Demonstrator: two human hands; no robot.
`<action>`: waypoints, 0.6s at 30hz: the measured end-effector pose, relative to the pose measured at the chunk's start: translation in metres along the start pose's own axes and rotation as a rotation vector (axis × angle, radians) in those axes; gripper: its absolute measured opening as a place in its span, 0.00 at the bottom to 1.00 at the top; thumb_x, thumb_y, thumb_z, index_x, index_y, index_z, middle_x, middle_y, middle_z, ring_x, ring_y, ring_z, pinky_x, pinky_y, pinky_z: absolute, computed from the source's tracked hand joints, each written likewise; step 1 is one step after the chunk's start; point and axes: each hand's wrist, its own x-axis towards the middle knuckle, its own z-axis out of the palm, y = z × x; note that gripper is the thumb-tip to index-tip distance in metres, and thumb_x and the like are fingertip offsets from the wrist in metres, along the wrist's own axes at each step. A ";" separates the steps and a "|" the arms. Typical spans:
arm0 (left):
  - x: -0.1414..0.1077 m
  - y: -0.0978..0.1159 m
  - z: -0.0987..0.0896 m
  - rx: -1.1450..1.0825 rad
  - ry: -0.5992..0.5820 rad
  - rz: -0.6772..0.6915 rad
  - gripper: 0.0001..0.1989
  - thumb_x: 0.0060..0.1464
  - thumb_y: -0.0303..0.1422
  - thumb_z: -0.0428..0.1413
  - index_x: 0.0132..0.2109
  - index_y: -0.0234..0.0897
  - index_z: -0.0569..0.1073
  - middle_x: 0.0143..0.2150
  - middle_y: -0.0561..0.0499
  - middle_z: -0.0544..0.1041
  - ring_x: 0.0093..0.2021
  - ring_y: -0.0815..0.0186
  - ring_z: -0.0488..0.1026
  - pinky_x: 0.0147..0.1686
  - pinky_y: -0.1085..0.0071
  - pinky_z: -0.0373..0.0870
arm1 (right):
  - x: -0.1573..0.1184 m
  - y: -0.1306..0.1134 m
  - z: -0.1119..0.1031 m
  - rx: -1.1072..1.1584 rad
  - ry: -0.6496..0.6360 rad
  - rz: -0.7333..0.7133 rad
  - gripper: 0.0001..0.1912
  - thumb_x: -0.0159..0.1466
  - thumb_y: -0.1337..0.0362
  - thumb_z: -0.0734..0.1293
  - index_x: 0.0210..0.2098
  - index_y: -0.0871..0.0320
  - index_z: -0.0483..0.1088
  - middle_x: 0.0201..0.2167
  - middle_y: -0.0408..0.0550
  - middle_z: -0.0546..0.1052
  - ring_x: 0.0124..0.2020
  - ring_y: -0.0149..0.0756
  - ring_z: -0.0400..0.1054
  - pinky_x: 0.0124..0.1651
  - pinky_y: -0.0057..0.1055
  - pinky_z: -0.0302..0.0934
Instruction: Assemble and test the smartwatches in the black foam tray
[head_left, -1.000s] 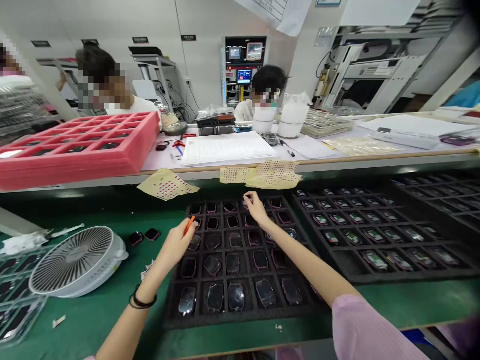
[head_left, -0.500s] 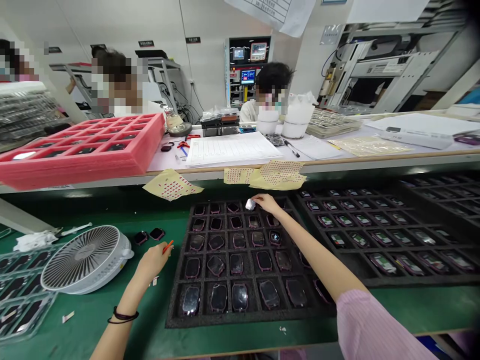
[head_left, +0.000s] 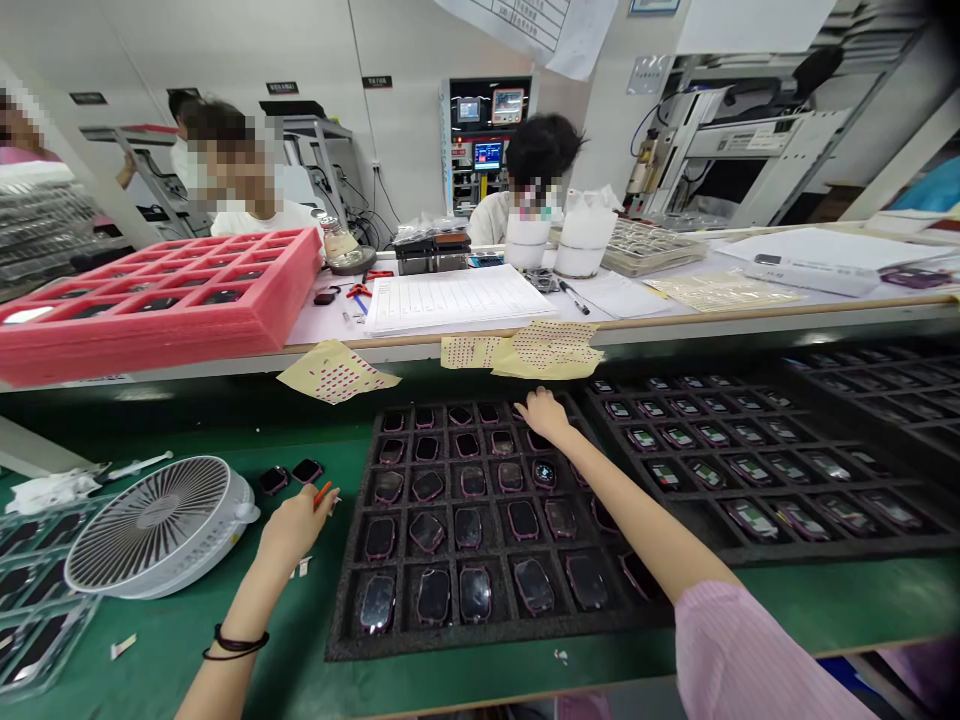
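My left hand point(head_left: 292, 525) is closed around a slim orange tool point(head_left: 322, 492), its kind unclear; a small pale bit shows beside the fingertips. Two dark smartwatches point(head_left: 307, 470) lie on the green bench just beyond this hand. My right hand point(head_left: 546, 415) reaches to the far row of a black foam tray point(head_left: 420, 642), fingers closed on a smartwatch point(head_left: 518, 410) in its compartment, mostly hidden by the fingers. Purple-rimmed smartwatches point(head_left: 475, 594) fill the compartments around it; one has a lit dial point(head_left: 544, 474). My right forearm hides part of the tray's right side.
A white fan point(head_left: 161, 525) stands left of my left hand, beside clear plastic trays point(head_left: 56, 640). Another black tray of watches point(head_left: 697, 540) lies to the right. On the shelf sit a pink foam tray point(head_left: 277, 320) and papers point(head_left: 457, 300). Co-workers point(head_left: 536, 150) sit beyond.
My right hand has put the tilted watch back into its far-row compartment and moved one compartment to the right. My left hand still holds the orange tool. The view has shifted slightly.
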 end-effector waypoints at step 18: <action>-0.045 0.169 0.013 -1.191 -0.527 0.539 0.21 0.54 0.52 0.47 0.30 0.37 0.63 0.19 0.63 0.53 0.12 0.79 0.44 0.11 0.81 0.40 | -0.114 -0.097 -0.007 1.581 -0.588 0.164 0.13 0.57 0.56 0.68 0.29 0.57 0.62 0.16 0.34 0.63 0.12 0.22 0.51 0.15 0.21 0.45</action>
